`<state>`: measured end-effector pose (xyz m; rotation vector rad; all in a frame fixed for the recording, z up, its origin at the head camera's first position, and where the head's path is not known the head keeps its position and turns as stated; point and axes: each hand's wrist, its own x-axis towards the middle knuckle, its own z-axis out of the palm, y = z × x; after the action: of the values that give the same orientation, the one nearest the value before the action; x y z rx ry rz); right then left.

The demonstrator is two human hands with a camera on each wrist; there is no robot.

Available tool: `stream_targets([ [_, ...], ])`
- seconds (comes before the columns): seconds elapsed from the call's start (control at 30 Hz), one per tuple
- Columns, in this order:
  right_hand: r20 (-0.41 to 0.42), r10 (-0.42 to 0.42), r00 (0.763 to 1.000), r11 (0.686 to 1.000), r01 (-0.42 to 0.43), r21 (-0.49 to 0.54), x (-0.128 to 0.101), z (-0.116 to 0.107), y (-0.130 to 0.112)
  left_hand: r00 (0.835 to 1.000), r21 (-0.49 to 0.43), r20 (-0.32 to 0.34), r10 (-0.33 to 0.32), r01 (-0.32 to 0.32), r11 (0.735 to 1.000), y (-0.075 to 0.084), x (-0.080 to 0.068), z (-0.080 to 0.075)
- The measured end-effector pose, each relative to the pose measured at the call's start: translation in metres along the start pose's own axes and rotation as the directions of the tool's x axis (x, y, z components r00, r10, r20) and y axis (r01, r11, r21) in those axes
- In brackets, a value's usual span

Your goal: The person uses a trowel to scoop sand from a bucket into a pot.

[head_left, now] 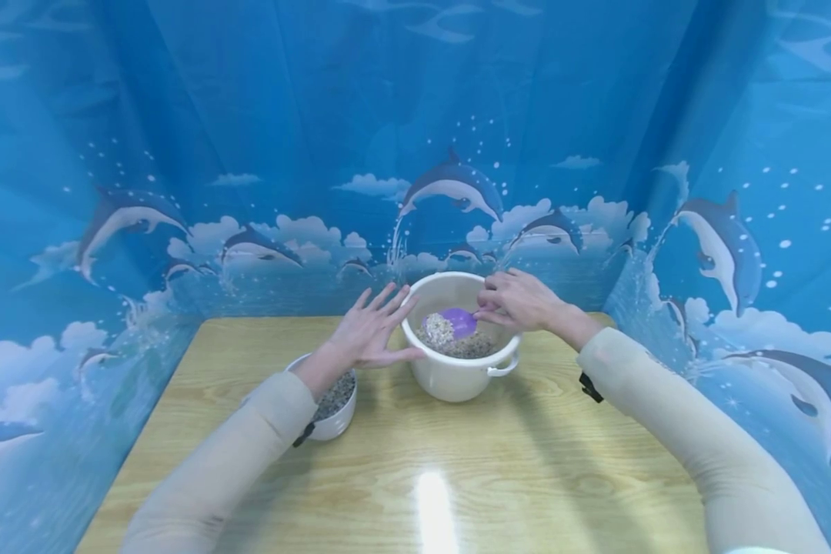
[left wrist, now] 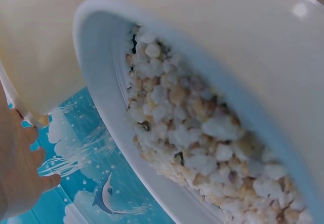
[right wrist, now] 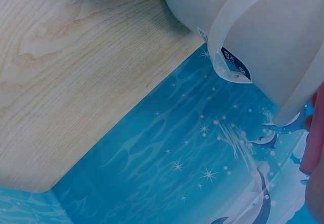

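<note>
On the wooden worktop (head_left: 457,477) stands a white plastic bucket (head_left: 457,377) partly filled with mixed grain (head_left: 467,346). The right hand (head_left: 519,302) reaches over its rim, its grip pinched on the handle of a purple scoop (head_left: 453,323) heaped with grain. The left hand (head_left: 370,332) has its grip wide, fingers spread flat against the bucket's side. A small white bowl of grain (head_left: 335,408) sits beneath the left wrist.

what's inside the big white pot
Inside the white pot lies a heap of pale and brownish grains with a purple scoop loaded on top. The right hand pinches its handle. The pot's bottom is covered by the grains.
</note>
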<state>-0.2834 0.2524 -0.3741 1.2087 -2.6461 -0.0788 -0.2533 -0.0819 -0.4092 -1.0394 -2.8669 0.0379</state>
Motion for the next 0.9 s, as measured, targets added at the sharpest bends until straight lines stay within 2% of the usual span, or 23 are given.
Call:
stream_targets([
  [0.27,-0.005,0.021,1.0,1.0,-0.021,0.02,-0.001,0.0,-0.002,1.0,-0.008,-0.02,-0.004,0.004,1.0,-0.002,-0.007,0.0],
  [0.9,-0.041,0.032,0.999,0.998,-0.03,0.048,0.004,-0.009,-0.004,0.998,-0.01,0.007,-0.061,0.061,0.998,-0.021,-0.037,-0.011],
])
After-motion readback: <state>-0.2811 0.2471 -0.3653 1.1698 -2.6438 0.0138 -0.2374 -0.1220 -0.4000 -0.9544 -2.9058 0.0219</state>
